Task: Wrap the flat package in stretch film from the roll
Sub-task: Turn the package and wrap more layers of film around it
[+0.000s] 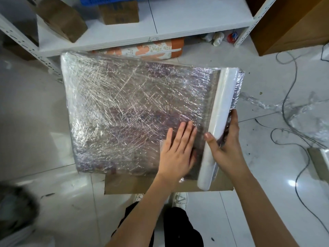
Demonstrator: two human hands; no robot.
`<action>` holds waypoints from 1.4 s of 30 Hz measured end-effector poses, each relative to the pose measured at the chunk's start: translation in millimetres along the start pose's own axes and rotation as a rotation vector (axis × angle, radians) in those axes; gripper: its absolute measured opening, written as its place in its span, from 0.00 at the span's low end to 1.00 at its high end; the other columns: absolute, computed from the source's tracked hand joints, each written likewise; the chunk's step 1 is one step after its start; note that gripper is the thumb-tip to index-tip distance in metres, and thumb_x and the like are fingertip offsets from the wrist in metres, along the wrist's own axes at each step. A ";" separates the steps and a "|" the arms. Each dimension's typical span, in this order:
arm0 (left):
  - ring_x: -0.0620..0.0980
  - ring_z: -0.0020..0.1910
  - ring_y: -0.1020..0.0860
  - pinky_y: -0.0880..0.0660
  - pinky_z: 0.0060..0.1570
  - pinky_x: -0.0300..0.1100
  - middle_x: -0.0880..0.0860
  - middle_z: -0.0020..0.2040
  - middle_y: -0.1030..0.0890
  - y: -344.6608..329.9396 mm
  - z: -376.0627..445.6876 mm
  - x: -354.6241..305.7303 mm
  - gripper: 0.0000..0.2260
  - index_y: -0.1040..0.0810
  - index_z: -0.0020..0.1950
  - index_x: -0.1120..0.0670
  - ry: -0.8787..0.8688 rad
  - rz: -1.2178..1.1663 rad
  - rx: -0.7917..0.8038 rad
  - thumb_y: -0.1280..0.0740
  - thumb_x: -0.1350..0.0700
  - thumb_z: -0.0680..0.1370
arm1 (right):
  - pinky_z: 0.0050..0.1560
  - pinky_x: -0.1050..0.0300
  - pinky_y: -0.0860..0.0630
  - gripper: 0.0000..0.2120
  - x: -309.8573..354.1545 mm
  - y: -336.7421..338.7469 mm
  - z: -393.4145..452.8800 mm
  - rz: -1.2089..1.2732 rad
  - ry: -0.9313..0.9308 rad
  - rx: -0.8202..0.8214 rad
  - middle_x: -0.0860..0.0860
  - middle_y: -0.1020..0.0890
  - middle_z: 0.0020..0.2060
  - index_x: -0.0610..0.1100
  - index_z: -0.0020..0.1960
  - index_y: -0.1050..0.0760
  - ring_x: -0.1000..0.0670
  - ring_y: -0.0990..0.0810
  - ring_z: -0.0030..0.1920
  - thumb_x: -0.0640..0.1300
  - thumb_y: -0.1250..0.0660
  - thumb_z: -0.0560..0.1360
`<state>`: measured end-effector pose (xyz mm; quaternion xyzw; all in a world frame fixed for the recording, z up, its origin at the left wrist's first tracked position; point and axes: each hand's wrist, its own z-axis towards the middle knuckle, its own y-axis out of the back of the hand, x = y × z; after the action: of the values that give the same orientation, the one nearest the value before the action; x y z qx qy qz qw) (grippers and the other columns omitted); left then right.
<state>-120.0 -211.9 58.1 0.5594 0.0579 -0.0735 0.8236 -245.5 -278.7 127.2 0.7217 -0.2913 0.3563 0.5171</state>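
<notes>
The package (128,111) lies flat on a sheet of cardboard (160,184) on the floor (53,202), already covered in wrinkled film (114,97); its long axis runs left to right, turned a little so the far left corner sits nearest the shelf (160,31). The roll (218,125) lies along the package's right edge, its long axis running from near the person to the far right corner, tilted slightly rightward at the far end, its near end overhanging the cardboard.

The left hand (178,152) rests palm down on the package's near right part, just beside the roll, fingers straight, close together and pointing away from the person; its grip is open and holds nothing. The right hand (226,145) wraps the roll near its lower half, thumb on the left face, fingers curled round the right side; its grip is closed on the roll.

Both forearms reach in from below; white shoes (179,200) show under the cardboard's near edge. A crumpled strip of loose film (267,104) and black cables (292,139) lie on the floor to the right; brown boxes (117,13) stand on the shelf beyond.
</notes>
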 end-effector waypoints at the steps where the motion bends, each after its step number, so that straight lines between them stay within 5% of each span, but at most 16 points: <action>1: 0.52 0.78 0.56 0.58 0.75 0.53 0.56 0.77 0.44 -4.7 -2.7 0.0 0.24 0.45 0.76 0.59 -0.007 0.010 0.012 0.54 0.51 0.82 | 0.73 0.46 0.39 0.44 -0.7 0.6 -1.1 -0.012 0.008 0.003 0.62 0.47 0.71 0.49 0.77 0.61 0.56 0.44 0.74 0.50 0.32 0.74; 7: 0.53 0.78 0.56 0.59 0.75 0.54 0.56 0.79 0.57 -7.0 -15.0 -2.9 0.26 0.55 0.78 0.59 -0.015 0.012 0.017 0.55 0.50 0.83 | 0.71 0.41 0.38 0.45 -7.8 3.3 -10.0 -0.067 0.074 -0.013 0.57 0.47 0.75 0.51 0.77 0.60 0.52 0.43 0.74 0.59 0.36 0.72; 12: 0.51 0.78 0.51 0.54 0.76 0.52 0.56 0.75 0.41 11.6 -11.2 -15.3 0.22 0.41 0.74 0.60 0.055 -0.124 -0.061 0.53 0.52 0.82 | 0.70 0.39 0.38 0.44 -5.2 4.6 -8.6 -0.072 0.075 -0.003 0.53 0.46 0.76 0.51 0.77 0.61 0.50 0.42 0.74 0.60 0.38 0.71; 18: 0.52 0.76 0.46 0.58 0.76 0.51 0.53 0.76 0.41 -14.9 -30.5 -28.6 0.25 0.39 0.73 0.61 0.002 -0.042 0.029 0.43 0.53 0.78 | 0.70 0.42 0.36 0.41 2.1 11.3 3.2 -0.063 0.026 0.058 0.52 0.43 0.75 0.49 0.77 0.60 0.50 0.39 0.73 0.50 0.36 0.75; 23: 0.53 0.75 0.45 0.58 0.76 0.52 0.54 0.75 0.39 -26.8 -23.4 -23.1 0.25 0.41 0.74 0.62 -0.015 0.024 0.022 0.45 0.52 0.79 | 0.71 0.45 0.36 0.39 8.3 11.5 12.0 -0.035 -0.008 0.070 0.54 0.43 0.75 0.51 0.77 0.59 0.52 0.38 0.72 0.45 0.36 0.78; 28: 0.54 0.76 0.44 0.53 0.76 0.53 0.55 0.75 0.39 -10.9 -19.7 -18.8 0.22 0.40 0.74 0.62 -0.001 -0.156 -0.030 0.49 0.54 0.82 | 0.72 0.45 0.38 0.38 11.2 12.2 15.1 -0.036 -0.033 0.066 0.54 0.44 0.75 0.51 0.78 0.60 0.53 0.39 0.73 0.48 0.37 0.78; 34: 0.49 0.77 0.58 0.60 0.75 0.52 0.51 0.78 0.61 7.8 -45.4 29.3 0.26 0.60 0.78 0.55 0.236 0.004 -0.068 0.56 0.49 0.83 | 0.70 0.46 0.35 0.38 16.8 14.0 20.6 0.011 -0.053 0.096 0.52 0.41 0.74 0.52 0.77 0.60 0.52 0.35 0.71 0.47 0.38 0.78; 38: 0.52 0.77 0.46 0.48 0.75 0.55 0.52 0.79 0.49 -8.7 -56.1 56.8 0.27 0.46 0.78 0.56 0.225 0.052 -0.162 0.47 0.50 0.80 | 0.67 0.47 0.30 0.38 20.8 15.3 20.1 0.001 -0.068 0.078 0.52 0.35 0.71 0.54 0.77 0.57 0.53 0.30 0.66 0.48 0.36 0.77; 42: 0.52 0.77 0.44 0.47 0.74 0.55 0.52 0.79 0.47 -12.8 -61.8 53.0 0.27 0.44 0.78 0.56 0.214 0.059 -0.205 0.45 0.50 0.79 | 0.59 0.47 0.24 0.39 28.0 11.3 14.5 -0.076 -0.105 -0.033 0.52 0.34 0.67 0.48 0.76 0.49 0.54 0.25 0.57 0.47 0.31 0.73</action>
<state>-71.1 -162.1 14.3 0.4787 0.1362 0.0172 0.8672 -235.2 -297.3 153.1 0.7413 -0.2963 0.2931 0.5262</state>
